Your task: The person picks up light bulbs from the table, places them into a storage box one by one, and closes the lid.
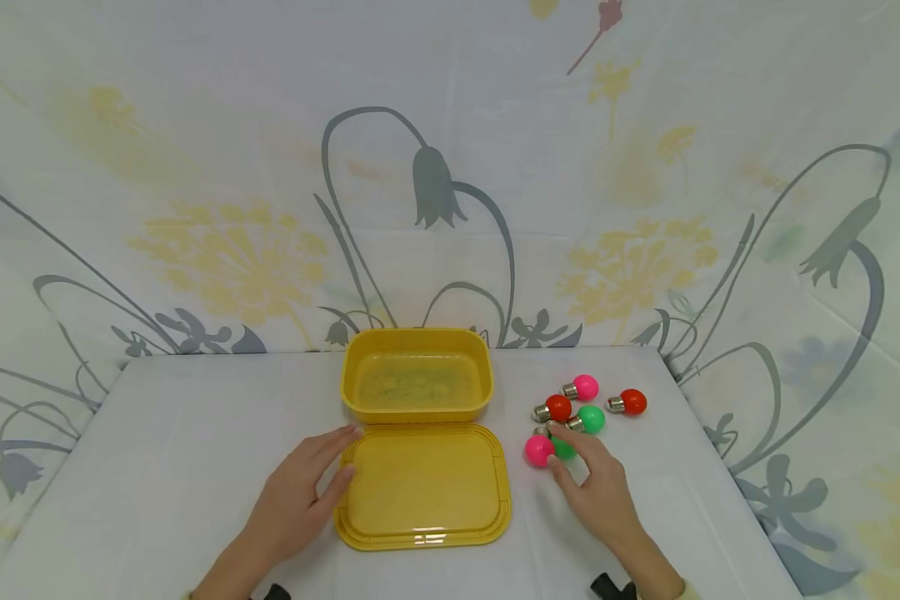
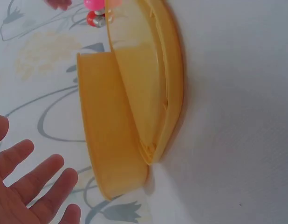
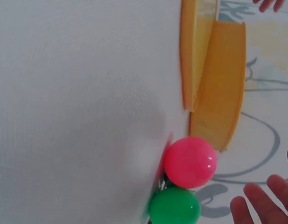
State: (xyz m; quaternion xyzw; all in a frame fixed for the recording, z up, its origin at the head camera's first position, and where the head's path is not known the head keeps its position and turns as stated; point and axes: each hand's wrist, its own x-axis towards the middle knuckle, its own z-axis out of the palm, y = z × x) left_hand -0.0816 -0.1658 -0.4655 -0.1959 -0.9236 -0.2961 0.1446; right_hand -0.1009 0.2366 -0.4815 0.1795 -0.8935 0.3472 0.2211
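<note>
My left hand [image 1: 300,492] hovers beside the left edge of a yellow lid [image 1: 426,487], fingers extended, holding nothing. In the left wrist view its spread fingers [image 2: 44,184] stand apart from the yellow box [image 2: 106,126]. Over on the right, my right hand [image 1: 596,492] reaches above a pink bulb [image 1: 539,451] and a green bulb [image 1: 563,448]. The right wrist view shows its fingers [image 3: 260,200] loosely extended, with a gap to the pink ball-shaped bulb [image 3: 190,162] and the green one [image 3: 174,206]. Part of the near green bulb is hidden by the hand.
Behind the lid stands the open yellow box [image 1: 417,415]. Several more bulbs lie right of it: a red bulb [image 1: 558,408], another green bulb [image 1: 592,418], a second pink bulb [image 1: 587,387] and a separate red bulb [image 1: 633,402]. Flowered cloth [image 1: 450,275] rises behind the white table.
</note>
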